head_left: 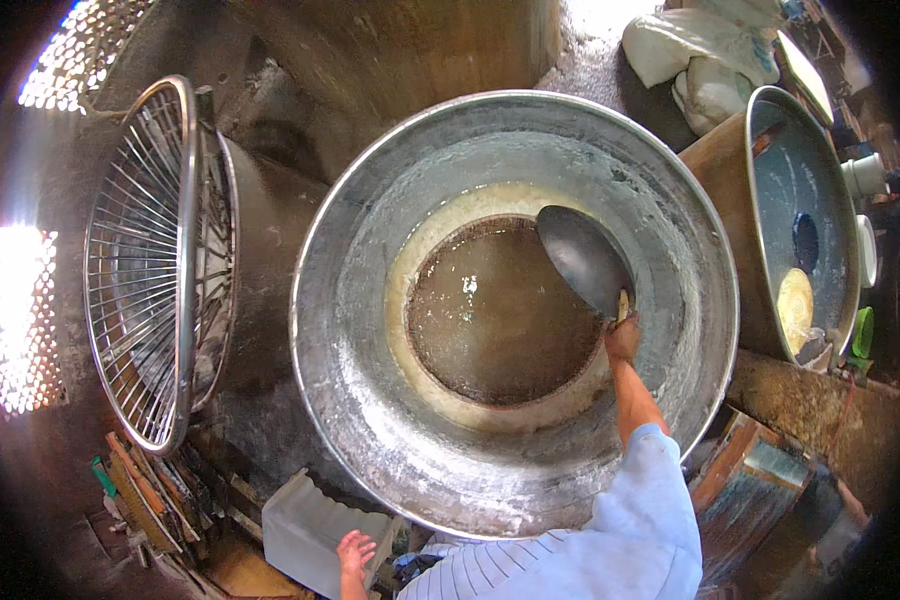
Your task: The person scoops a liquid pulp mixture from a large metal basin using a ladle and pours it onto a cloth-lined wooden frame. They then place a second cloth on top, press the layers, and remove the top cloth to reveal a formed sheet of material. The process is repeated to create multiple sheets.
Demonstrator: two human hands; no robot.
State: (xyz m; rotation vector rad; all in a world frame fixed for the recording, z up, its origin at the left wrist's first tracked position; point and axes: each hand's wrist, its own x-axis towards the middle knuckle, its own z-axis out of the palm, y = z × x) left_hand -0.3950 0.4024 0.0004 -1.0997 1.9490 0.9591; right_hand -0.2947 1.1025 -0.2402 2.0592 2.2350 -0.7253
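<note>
A large round metal vat (342,300) fills the middle, with murky brown liquid (490,320) in its lower centre and a pale ring around it. My right hand (623,335) grips the wooden handle of a wide dark metal scoop (580,255), which is tilted over the right edge of the liquid. My left hand (355,555) is at the lower left outside the vat, fingers apart and holding nothing, beside a grey bent sheet or bin (305,525).
A wire basket (135,270) rests on a metal drum at left, near stacked wood scraps (150,500). At right stand a second metal vat (810,200), a board (820,410) and buckets (865,175). White sacks (700,55) lie at the back right.
</note>
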